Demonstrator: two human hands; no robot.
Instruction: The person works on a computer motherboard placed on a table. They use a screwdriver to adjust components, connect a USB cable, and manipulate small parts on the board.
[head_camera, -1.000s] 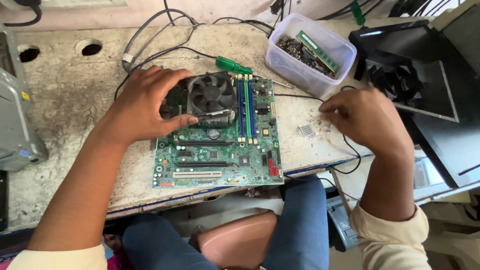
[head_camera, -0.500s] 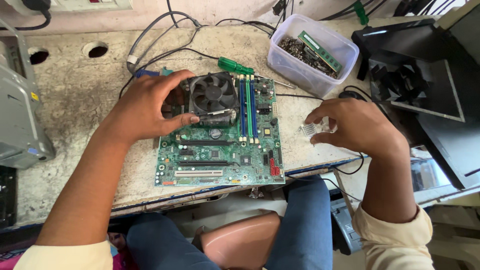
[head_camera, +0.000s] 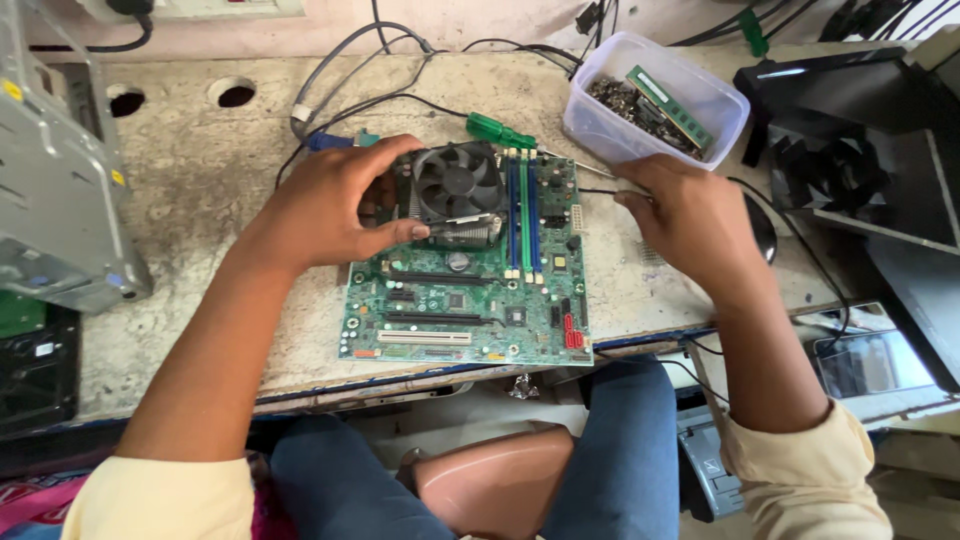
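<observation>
A green motherboard (head_camera: 470, 310) lies flat on a worn table (head_camera: 200, 260) in front of me. My left hand (head_camera: 335, 210) grips the black cooler fan (head_camera: 460, 185) near the board's far end, thumb on its front and fingers over its left side. My right hand (head_camera: 695, 225) is at the board's right edge, fingers curled toward a thin black wire (head_camera: 592, 190). Whether they pinch the wire is hidden. A green-handled screwdriver (head_camera: 497, 130) lies just behind the board, its shaft pointing at my right hand.
A clear plastic tub (head_camera: 600, 135) of screws with a green memory stick (head_camera: 668, 105) sits at the back right. A grey computer case (head_camera: 50, 180) stands at the left. Cables (head_camera: 340, 70) run along the back. Black computer parts (head_camera: 850, 170) are piled at the right.
My right hand has moved left and forward from the table's right side to the board's right edge. My left hand stays on the cooler fan.
</observation>
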